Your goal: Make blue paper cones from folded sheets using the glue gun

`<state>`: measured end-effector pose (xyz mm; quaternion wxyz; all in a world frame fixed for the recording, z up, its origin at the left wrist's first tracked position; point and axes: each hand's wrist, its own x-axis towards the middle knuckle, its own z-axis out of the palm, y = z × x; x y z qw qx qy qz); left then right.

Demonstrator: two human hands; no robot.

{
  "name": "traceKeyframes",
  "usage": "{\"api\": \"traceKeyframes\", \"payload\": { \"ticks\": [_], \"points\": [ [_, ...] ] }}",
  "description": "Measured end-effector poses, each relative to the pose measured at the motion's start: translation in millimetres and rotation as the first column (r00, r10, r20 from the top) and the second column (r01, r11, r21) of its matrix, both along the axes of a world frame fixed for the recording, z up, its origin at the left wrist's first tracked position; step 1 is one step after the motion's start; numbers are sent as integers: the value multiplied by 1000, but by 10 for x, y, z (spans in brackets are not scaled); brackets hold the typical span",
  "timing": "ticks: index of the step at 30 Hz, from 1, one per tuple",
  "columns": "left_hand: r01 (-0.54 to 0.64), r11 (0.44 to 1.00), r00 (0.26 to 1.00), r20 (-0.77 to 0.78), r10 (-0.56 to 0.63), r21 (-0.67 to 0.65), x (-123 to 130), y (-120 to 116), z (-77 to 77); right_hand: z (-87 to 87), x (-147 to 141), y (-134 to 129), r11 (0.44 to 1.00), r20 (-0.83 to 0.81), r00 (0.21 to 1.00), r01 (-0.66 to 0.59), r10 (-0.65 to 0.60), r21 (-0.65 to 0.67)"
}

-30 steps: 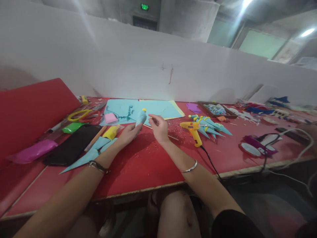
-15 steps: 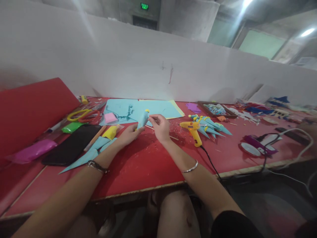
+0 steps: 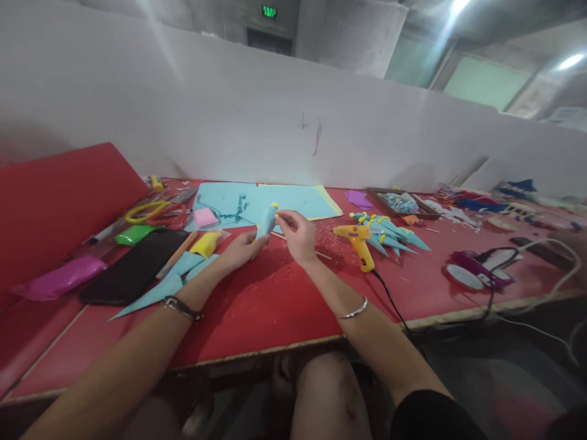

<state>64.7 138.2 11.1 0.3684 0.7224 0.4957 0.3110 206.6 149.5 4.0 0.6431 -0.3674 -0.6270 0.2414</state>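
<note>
A light-blue paper cone [image 3: 265,223] with a yellow trim at its wide upper end is gripped in my left hand [image 3: 242,249], tilted with its point downward. My right hand [image 3: 298,235] pinches thumb and forefinger together at the cone's upper rim, where a small yellow piece shows at the fingertips. Beside my left forearm lie more blue paper cones [image 3: 158,292] and a bag of yellow clay [image 3: 206,244]. To the right of my right hand rests a yellow glue gun [image 3: 360,243], near a pile of blue cones with yellow trims [image 3: 387,234].
Blue paper sheets [image 3: 288,200] lie at the back, with a pink block [image 3: 205,217] at their left. Leftward are a black phone [image 3: 132,269], scissors [image 3: 147,212] and green and magenta clay packs [image 3: 64,278]. A tray [image 3: 403,203] and cables [image 3: 545,244] occupy the right.
The cone has turned slightly in my left hand, and the yellow piece at my right fingertips is more visible. Both hands stay in nearly the same place.
</note>
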Motion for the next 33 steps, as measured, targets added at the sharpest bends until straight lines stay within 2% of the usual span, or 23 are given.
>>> {"api": "traceKeyframes", "payload": {
  "ticks": [4, 10, 16, 24, 33],
  "points": [
    [11, 1000, 1000, -12, -10, 20, -10, 10, -19, 24, 21, -13, 997, 107, 993, 43, -49, 61],
    [31, 998, 999, -10, -30, 50, -11, 40, -32, 6, 21, 3, 997, 124, 991, 38, -46, 64],
    [15, 992, 1000, -23, -12, 128, -33, 75, -57, -2, 10, 21, 1000, 70, 998, -8, 8, -13],
    [16, 984, 995, -102, 2, 175, -48, 100, -97, -1, 24, 34, 998, 57, 997, -41, 43, -46],
    [-5, 963, 957, -279, 84, 270, -175, 104, -26, -41, 33, 82, 971, 21, 985, -166, 172, -169]
  ]
}}
